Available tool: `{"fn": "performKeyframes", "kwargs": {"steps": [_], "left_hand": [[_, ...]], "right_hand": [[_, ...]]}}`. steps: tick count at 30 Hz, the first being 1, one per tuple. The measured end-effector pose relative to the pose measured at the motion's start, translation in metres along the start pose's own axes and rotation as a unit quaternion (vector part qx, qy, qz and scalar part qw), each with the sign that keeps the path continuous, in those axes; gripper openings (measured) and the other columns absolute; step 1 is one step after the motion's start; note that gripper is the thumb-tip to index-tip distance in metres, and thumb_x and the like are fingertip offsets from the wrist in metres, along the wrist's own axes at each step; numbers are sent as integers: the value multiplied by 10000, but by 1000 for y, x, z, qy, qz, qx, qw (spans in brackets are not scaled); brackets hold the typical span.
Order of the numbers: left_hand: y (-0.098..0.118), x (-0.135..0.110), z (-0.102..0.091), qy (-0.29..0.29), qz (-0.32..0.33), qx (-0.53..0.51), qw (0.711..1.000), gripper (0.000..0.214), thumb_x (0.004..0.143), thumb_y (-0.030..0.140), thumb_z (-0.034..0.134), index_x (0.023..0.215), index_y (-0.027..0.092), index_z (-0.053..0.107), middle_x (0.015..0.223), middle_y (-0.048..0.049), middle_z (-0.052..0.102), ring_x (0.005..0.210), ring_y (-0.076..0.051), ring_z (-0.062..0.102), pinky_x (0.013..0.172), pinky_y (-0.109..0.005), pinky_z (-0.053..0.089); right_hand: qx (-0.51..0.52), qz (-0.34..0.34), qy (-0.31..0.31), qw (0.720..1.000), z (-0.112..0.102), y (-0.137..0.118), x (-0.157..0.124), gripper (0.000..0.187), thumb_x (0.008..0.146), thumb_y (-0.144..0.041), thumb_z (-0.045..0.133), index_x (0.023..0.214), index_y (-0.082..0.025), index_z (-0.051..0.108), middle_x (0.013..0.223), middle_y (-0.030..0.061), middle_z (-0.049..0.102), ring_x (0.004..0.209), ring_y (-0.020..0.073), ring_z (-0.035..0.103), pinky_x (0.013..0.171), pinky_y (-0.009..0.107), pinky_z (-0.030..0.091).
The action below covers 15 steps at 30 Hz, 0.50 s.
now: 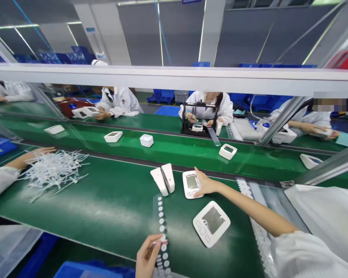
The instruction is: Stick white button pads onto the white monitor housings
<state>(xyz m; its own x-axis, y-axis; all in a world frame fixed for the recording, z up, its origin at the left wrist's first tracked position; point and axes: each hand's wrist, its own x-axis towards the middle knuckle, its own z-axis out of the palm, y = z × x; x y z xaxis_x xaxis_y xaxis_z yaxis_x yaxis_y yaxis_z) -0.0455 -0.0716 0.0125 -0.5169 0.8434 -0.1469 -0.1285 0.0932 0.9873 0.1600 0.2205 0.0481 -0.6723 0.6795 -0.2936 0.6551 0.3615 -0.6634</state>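
Note:
My right hand (205, 183) reaches out over the green bench and rests its closed fingers on the edge of a white device housing with a grey screen (191, 184). My left hand (148, 255) is at the near edge, pinching a small round white sticker off a clear strip of stickers (161, 216). A second white housing with a screen (211, 223) lies nearer me. Two white wedge-shaped parts (164, 179) stand upright left of the held housing.
A pile of white plastic ties (53, 168) lies at left under another person's hand (40, 152). The green conveyor belt (176, 148) carries several white housings. Workers in white coats sit across it beside a black fixture (197, 121). A metal rail (174, 77) crosses overhead.

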Motion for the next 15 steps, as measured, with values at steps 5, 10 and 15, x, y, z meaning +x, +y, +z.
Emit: {"fn": "performKeyframes", "kwargs": {"steps": [5, 10, 15], "left_hand": [[-16, 12, 9, 8, 38, 28, 999, 392, 665, 542, 744, 792, 172, 730, 754, -65, 750, 729, -245, 722, 692, -263, 568], [-20, 17, 7, -14, 40, 59, 997, 383, 715, 541, 705, 814, 172, 733, 771, -71, 752, 740, -238, 726, 708, -254, 565], [-14, 16, 1, -36, 21, 88, 995, 361, 754, 512, 682, 842, 165, 730, 820, -90, 758, 785, -240, 729, 745, -264, 564]], "right_hand": [[50, -86, 76, 992, 10, -7, -19, 1420, 514, -385, 867, 1510, -236, -135, 1550, 190, 56, 1374, 372, 289, 1102, 483, 295], [129, -106, 124, 978, 24, -12, -26, 1263, 590, -307, 833, 1521, -279, -20, 1479, 146, 200, 1213, 280, 480, 989, 432, 446], [343, 23, 62, 937, 17, -7, -9, 1068, 563, -327, 860, 1448, -243, 267, 1280, 121, 478, 947, 198, 603, 862, 402, 522]]}}
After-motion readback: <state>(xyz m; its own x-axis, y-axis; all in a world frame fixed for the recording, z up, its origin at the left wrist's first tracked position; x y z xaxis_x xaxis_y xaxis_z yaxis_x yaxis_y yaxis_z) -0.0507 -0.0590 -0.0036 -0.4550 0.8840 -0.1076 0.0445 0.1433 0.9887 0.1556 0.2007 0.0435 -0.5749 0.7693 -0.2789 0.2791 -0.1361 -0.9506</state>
